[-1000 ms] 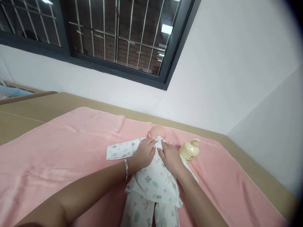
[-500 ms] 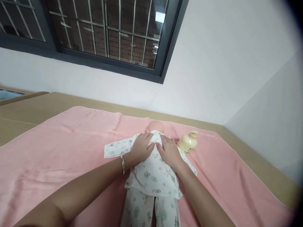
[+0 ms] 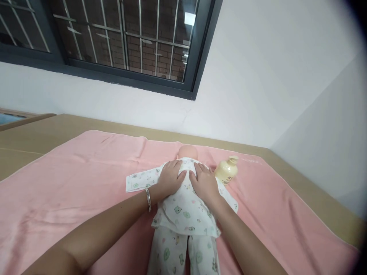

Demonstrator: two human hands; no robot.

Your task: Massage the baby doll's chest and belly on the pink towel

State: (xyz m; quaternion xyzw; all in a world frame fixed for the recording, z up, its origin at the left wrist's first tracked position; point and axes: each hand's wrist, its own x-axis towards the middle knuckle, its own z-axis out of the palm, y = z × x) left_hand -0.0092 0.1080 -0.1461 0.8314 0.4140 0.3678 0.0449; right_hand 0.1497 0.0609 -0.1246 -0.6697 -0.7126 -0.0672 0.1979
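Note:
A baby doll [image 3: 187, 214] in a white, printed long-sleeved top and trousers lies on a pink blanket [image 3: 94, 164], its bald head at the far end and its face out of sight. My left hand [image 3: 171, 178] rests flat on the left of the doll's upper back, fingers stretched toward the head. On the right side of the back lies my right hand [image 3: 204, 183], also flat with fingers extended. The two thumbs point toward each other with a small gap between them. A silver bangle circles my left wrist. The doll's left-side sleeve spreads outward on the blanket.
Just beyond my right hand stands a pale yellow pump bottle [image 3: 226, 171]. The blanket covers a tan tabletop [image 3: 71, 124] that meets a white wall [image 3: 243, 95]. Above is a dark-framed window [image 3: 129, 42] with metal bars. A wooden edge shows at far left.
Both hands stay on the doll's back; the thumbs have moved slightly apart. The whole view has shifted a little.

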